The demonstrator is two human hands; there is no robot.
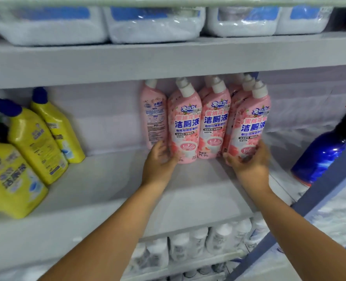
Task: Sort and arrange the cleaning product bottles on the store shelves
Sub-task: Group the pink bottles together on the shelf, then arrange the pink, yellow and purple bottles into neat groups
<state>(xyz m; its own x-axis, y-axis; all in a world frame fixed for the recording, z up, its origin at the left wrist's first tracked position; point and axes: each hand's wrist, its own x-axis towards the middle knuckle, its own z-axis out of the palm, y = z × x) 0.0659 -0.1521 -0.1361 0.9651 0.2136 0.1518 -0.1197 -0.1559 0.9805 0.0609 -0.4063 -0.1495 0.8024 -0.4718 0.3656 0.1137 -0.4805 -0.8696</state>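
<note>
Several pink toilet-cleaner bottles with white caps stand grouped at the back of the middle shelf (107,199). My left hand (160,161) grips the base of the front left pink bottle (185,122). My right hand (249,159) grips the base of the front right pink bottle (249,122). Between them stands another pink bottle (214,120). A fourth pink bottle (154,114) at the far left of the group is turned with its back label outward. More pink bottles stand behind, partly hidden.
Yellow bottles (34,138) with dark blue caps lean at the shelf's left. A dark blue bottle (326,151) stands at the right. White tubs (153,25) fill the shelf above, white bottles (198,242) the shelf below. A blue upright (310,216) runs at the right.
</note>
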